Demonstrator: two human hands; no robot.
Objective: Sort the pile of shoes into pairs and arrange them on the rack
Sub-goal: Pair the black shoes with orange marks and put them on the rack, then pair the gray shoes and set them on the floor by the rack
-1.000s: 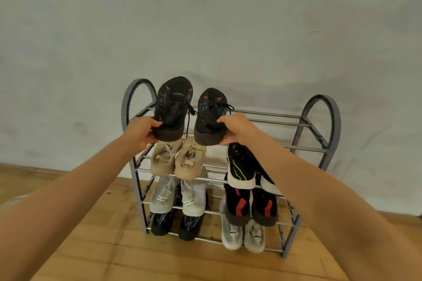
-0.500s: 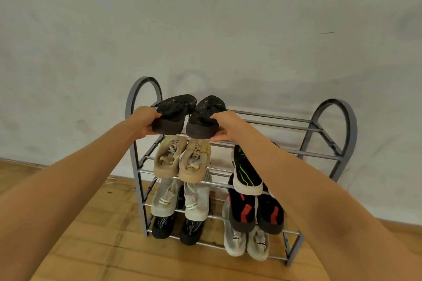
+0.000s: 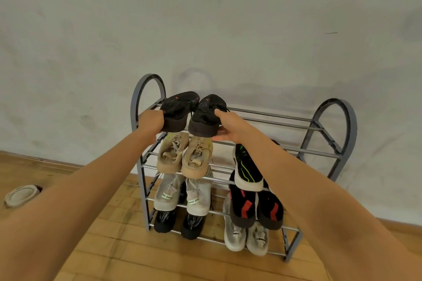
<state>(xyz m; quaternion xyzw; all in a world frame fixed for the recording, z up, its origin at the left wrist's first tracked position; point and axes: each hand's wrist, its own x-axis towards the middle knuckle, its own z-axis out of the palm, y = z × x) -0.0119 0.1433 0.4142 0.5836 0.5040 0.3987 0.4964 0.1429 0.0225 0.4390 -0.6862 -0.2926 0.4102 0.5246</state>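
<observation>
I am gripping the heel of one black shoe (image 3: 180, 109) in my left hand (image 3: 151, 122), fingers (image 3: 157, 113) curled round it, and pinching the other black shoe (image 3: 206, 116) in my right hand (image 3: 230, 126), thumb above. Both are seemingly resting on the rack (image 3: 274, 118), top shelf, left end.

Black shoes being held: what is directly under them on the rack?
A tan pair on the rack, heels toward the camera; their toes are hidden by the black shoes.

Prob. home hallway: shoe rack (image 3: 335, 101), wood floor (image 3: 127, 246), plain wall (image 3: 228, 18).
</observation>
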